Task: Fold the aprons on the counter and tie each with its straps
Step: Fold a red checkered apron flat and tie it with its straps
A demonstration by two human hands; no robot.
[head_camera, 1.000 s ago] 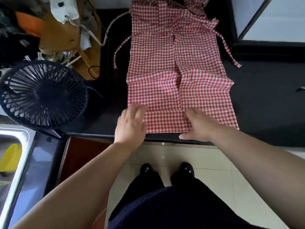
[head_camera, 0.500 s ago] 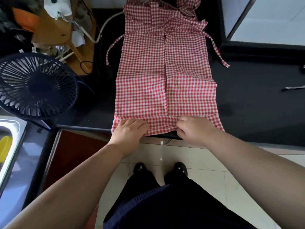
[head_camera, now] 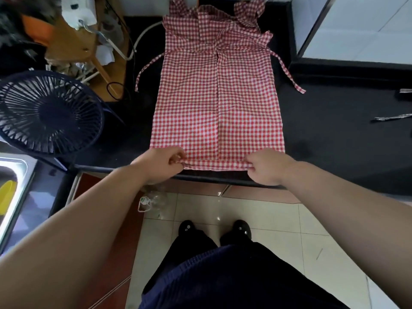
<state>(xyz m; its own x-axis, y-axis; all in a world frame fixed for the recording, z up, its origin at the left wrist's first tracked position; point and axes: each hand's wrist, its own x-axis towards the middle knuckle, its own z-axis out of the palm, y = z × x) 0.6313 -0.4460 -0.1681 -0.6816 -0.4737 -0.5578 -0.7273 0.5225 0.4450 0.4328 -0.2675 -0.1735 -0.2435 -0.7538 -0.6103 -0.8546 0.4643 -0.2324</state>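
One red-and-white checked cloth apron [head_camera: 218,97] is in view, lying flat on the black stone counter [head_camera: 345,141] with its bib end away from the person and its hem at the counter's front edge. Both long sides look already turned in to meet along a line down the apron's middle, so the lengthwise fold seems done. At the apron's near hem the left hand [head_camera: 162,163] pinches the left corner between thumb and curled fingers, and the right hand [head_camera: 267,168] pinches the right corner likewise. The hem between them is drawn up into a narrow, slightly lifted band. I judge this to be the start of the crosswise folding or rolling, from hem towards bib, with none of it yet laid down. The tying is not begun: the left waist strap [head_camera: 146,71] trails loose off the apron's left side and the right waist strap [head_camera: 287,74] trails loose off its right side. This apron is perhaps a third of the way along. The task speaks of several aprons, but no second one shows whole. A thin striped strip [head_camera: 392,118] lies well to the apron's right, and I cannot tell what it belongs to. Left of the apron stands a dark blue round wire-grille fan [head_camera: 49,112], and farther left again is a steel sink [head_camera: 22,168].
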